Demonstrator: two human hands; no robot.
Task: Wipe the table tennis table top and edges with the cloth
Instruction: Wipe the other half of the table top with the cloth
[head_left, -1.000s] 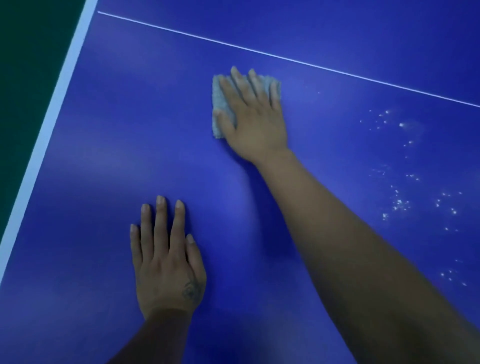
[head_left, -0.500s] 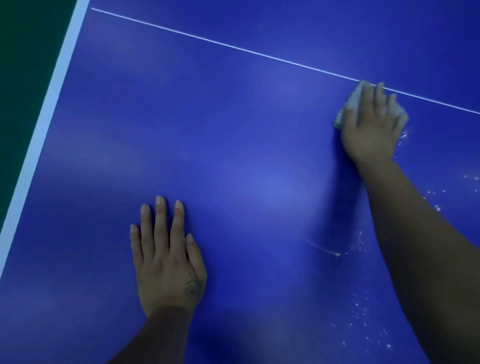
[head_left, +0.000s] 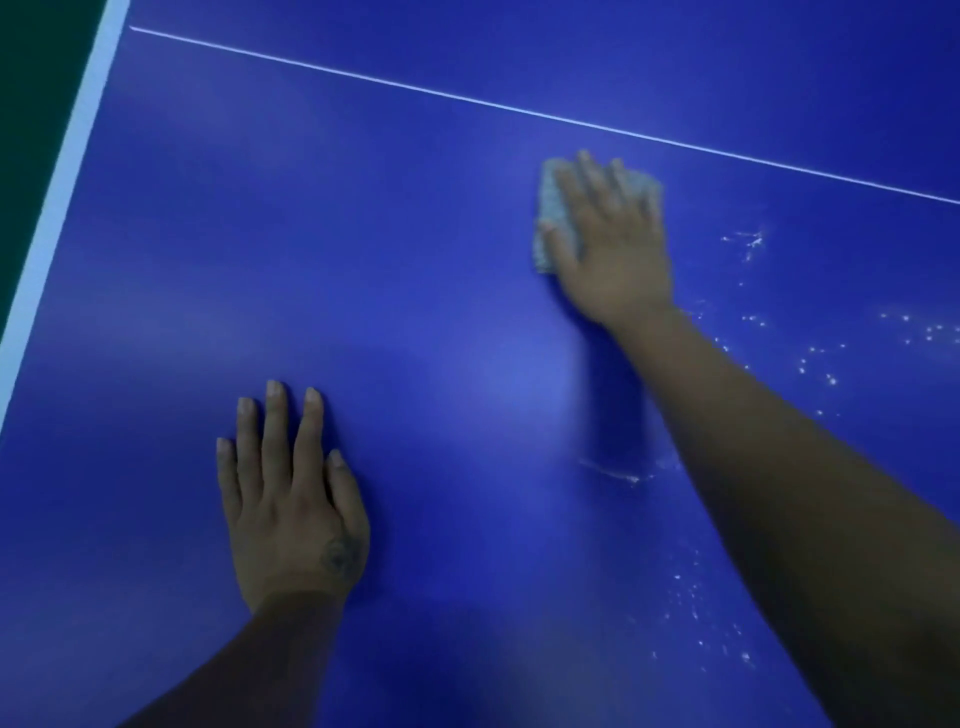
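Note:
The blue table tennis table top (head_left: 405, 260) fills the view. A small grey cloth (head_left: 551, 218) lies flat on it, just below the thin white centre line (head_left: 467, 98). My right hand (head_left: 610, 244) presses on the cloth with straight, spread fingers; only the cloth's left side and top right corner show. My left hand (head_left: 291, 499) rests flat on the table at the lower left, fingers straight, holding nothing.
White specks and droplets (head_left: 821, 358) are scattered over the right side of the table, with a short white streak (head_left: 613, 470) near my right forearm. The white edge stripe (head_left: 62, 187) runs along the left, with dark green floor (head_left: 31, 78) beyond it.
My right hand swept the cloth from the middle to the right up against the centre line, then back leftward and a little toward me. My left hand stayed put.

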